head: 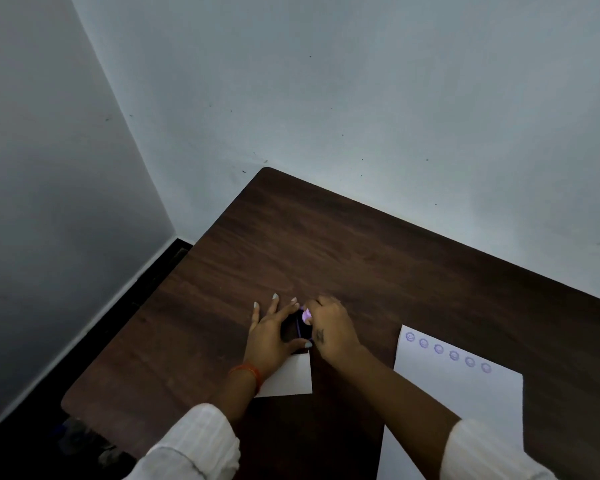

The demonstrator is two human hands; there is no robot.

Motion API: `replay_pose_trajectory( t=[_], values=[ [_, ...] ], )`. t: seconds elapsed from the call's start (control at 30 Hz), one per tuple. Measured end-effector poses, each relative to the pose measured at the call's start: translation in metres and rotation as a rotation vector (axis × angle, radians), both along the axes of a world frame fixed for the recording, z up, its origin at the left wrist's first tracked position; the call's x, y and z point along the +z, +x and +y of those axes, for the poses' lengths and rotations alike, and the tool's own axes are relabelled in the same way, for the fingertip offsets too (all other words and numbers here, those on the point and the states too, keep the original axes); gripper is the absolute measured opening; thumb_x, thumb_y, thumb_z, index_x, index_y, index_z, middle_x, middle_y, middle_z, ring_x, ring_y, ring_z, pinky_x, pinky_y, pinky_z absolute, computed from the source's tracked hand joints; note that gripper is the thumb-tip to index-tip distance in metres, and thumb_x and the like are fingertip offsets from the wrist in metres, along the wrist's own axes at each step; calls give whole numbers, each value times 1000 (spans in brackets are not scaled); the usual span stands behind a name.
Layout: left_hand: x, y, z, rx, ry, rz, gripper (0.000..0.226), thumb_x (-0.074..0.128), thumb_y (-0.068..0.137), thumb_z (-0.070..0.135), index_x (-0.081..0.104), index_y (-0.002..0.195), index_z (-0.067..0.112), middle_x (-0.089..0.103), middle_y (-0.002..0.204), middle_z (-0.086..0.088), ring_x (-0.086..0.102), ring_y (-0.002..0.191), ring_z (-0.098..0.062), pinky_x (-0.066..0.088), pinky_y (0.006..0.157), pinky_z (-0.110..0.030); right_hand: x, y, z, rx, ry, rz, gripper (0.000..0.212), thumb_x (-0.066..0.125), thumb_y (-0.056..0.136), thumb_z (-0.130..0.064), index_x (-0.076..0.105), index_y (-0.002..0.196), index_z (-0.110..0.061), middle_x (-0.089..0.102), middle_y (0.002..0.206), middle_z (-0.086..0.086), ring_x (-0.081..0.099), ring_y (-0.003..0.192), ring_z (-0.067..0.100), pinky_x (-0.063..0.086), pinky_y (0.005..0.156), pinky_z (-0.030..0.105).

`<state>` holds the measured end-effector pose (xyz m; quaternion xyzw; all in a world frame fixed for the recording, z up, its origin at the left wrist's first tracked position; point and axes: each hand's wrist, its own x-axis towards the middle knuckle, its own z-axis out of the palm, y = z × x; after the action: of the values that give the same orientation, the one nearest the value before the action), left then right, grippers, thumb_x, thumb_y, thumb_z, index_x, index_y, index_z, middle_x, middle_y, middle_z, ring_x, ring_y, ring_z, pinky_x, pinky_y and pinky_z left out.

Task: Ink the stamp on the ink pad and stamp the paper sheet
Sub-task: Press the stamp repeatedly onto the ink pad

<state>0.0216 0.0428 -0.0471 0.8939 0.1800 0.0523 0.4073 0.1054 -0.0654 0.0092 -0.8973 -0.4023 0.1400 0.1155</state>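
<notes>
A small dark ink pad (300, 329) with a purple edge lies on the brown table, mostly hidden between my hands. My left hand (274, 332) rests flat beside it, fingers spread, with the thumb against the pad's near side. My right hand (329, 329) is closed around a small pink-purple stamp (306, 316) and holds it over the pad's far end. To the right lies the white paper sheet (465, 396), with a row of several purple round stamp marks (445, 351) along its top edge.
A small white card or lid (288, 377) lies under my left wrist. The dark wooden table (361, 254) stands in a corner of pale walls; its left edge drops to a dark floor (84, 341).
</notes>
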Motion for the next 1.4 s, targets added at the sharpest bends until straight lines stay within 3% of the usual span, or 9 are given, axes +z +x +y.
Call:
replay_pose_trajectory(
  t=[0.1,0.3,0.47,0.53,0.63,0.73,0.97,1.23,1.4],
  values=[
    [-1,0,0,-1,6,-10,70,72,72,39,41,133,27,37,148,5,7,143,-13,-12,115,-40,0,-3,8,-51,-62,-6,34,65,78,-8,56,111,-5,57,119,15,51,110,27,41,91,32],
    [-1,1,0,2,-10,5,73,74,70,40,40,134,27,36,148,6,8,143,-14,-12,115,-41,0,8,-4,196,-150,-80,43,60,82,-12,46,122,-3,52,124,17,46,115,30,40,95,37],
    [1,0,0,-5,-7,14,73,73,70,41,40,134,28,37,148,5,8,143,-15,-12,116,-41,11,5,0,29,17,30,14,49,85,-3,63,90,-4,62,98,17,55,94,29,41,83,36],
    [2,0,1,-6,-9,12,72,74,70,40,41,133,29,37,148,4,8,143,-15,-12,115,-41,15,12,-2,-74,100,122,19,48,86,-3,63,78,5,64,88,23,59,85,35,42,77,39],
    [1,0,0,-6,-10,4,71,73,71,39,40,133,29,38,147,5,9,143,-14,-12,115,-41,8,6,-14,31,21,122,24,45,90,-4,64,101,3,65,109,22,59,103,33,41,87,29],
    [0,0,0,-3,0,12,73,73,71,38,39,134,28,37,148,5,8,143,-14,-12,115,-41,-4,-5,-22,139,-3,37,31,44,91,-7,55,120,-7,57,126,13,48,120,26,37,101,31],
    [0,1,-1,-3,17,16,71,72,73,37,38,134,27,36,148,4,8,143,-16,-12,115,-41,-10,-11,-11,36,-54,-34,37,56,86,-10,50,122,-5,53,128,16,46,121,30,38,103,37],
    [-1,1,0,-13,34,22,72,72,73,39,38,135,27,36,149,3,10,144,-19,-10,116,-45,-4,-6,-19,114,2,-23,27,42,94,-12,53,118,-4,56,125,16,48,119,28,40,99,36],
    [1,1,1,-23,16,19,70,72,72,39,40,134,29,37,148,3,9,144,-18,-11,116,-45,19,6,-12,-100,110,225,25,49,87,-3,65,104,3,67,109,23,61,100,36,45,89,35]
  ],
)
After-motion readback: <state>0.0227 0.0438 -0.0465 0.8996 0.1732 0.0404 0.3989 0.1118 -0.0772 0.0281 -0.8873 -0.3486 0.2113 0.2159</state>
